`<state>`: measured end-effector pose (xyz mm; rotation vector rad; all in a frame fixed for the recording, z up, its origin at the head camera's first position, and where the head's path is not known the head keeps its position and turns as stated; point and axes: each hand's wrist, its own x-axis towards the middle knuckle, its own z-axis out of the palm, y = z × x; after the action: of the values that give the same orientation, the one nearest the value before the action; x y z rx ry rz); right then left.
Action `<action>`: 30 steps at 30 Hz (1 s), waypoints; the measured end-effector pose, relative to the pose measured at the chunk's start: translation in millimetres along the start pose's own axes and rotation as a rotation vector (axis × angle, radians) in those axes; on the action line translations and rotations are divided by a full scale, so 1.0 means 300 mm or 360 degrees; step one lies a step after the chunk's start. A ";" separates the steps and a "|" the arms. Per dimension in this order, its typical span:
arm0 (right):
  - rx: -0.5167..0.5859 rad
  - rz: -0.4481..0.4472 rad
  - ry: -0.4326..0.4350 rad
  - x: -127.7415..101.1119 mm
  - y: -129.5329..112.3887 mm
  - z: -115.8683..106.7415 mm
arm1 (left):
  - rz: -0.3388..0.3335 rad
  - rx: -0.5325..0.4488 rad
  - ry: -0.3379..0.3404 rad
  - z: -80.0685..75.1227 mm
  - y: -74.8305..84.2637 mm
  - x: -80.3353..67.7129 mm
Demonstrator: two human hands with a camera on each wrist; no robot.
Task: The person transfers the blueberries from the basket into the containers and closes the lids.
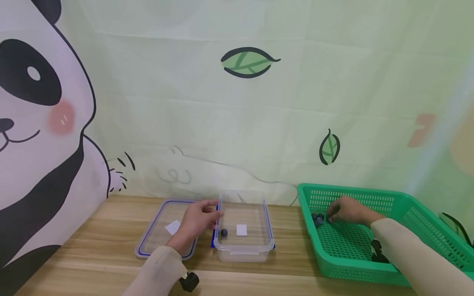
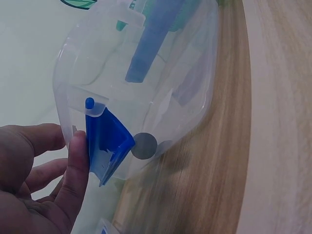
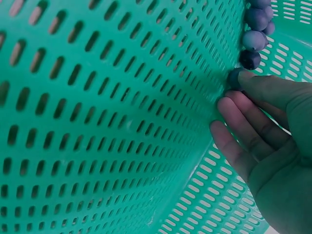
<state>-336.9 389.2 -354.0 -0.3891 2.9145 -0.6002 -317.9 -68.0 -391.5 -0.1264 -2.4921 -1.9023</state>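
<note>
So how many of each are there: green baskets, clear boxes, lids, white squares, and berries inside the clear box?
Green basket: 1
Clear box: 1
Lid: 1
White squares: 2
Berry in the clear box: 1
Total: 6

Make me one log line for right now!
left hand: touches clear box | right hand: pinches berry in green basket | box contents: lone berry

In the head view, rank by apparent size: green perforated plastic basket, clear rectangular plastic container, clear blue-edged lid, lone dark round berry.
1. Green basket
2. Clear container and blue-edged lid: too alike to rank; left hand partly hides the latter
3. Dark berry
</note>
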 end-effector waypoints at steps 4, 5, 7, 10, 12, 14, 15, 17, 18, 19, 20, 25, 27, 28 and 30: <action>-0.0015 0.0002 0.0005 0.000 -0.002 0.001 | 0.0008 0.0004 0.0002 -0.002 -0.002 0.001; -0.0017 0.0002 0.0007 0.000 -0.001 0.002 | 0.0007 0.0006 0.0003 -0.002 -0.002 0.001; -0.0012 -0.0002 0.0009 0.000 0.000 0.001 | 0.0005 0.0004 0.0004 -0.002 -0.003 0.001; 0.0004 -0.0031 0.0031 -0.002 0.000 -0.004 | -0.0001 0.0005 0.0003 -0.002 -0.002 0.001; 0.0027 -0.0066 0.0062 -0.006 -0.006 -0.011 | -0.0003 0.0002 -0.0001 -0.002 -0.001 0.000; 0.0054 -0.0104 0.0112 -0.012 -0.019 -0.021 | 0.0000 0.0003 -0.0005 -0.003 0.000 0.000; 0.0076 -0.0125 0.0143 -0.015 -0.028 -0.026 | 0.0002 0.0002 -0.0007 -0.003 0.000 0.001; 0.0118 -0.0159 0.0211 -0.023 -0.054 -0.040 | 0.0004 0.0000 -0.0009 -0.004 0.002 0.001; 0.0128 -0.0180 0.0248 -0.027 -0.069 -0.049 | 0.0005 0.0001 -0.0009 -0.004 0.002 0.001; 0.0150 -0.0189 0.0287 -0.031 -0.085 -0.057 | 0.0008 0.0002 -0.0009 -0.005 0.002 0.001; 0.0162 -0.0197 0.0324 -0.034 -0.102 -0.067 | 0.0010 0.0000 -0.0010 -0.005 0.003 0.001; 0.0257 -0.0187 0.0474 -0.047 -0.185 -0.106 | 0.0014 0.0008 -0.0005 -0.006 0.003 -0.001; 0.0301 -0.0185 0.0513 -0.055 -0.218 -0.118 | 0.0004 0.0016 -0.0003 -0.006 0.003 -0.003; 0.0318 -0.0188 0.0530 -0.060 -0.236 -0.123 | 0.0000 0.0019 -0.0001 -0.006 0.003 -0.004; 0.0333 -0.0179 0.0562 -0.072 -0.270 -0.135 | -0.0002 0.0021 -0.0004 -0.005 0.004 -0.005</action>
<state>-305.8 338.4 -282.4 -0.4644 3.1258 -1.0811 -316.5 -69.1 -390.2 -0.1275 -2.5062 -1.8871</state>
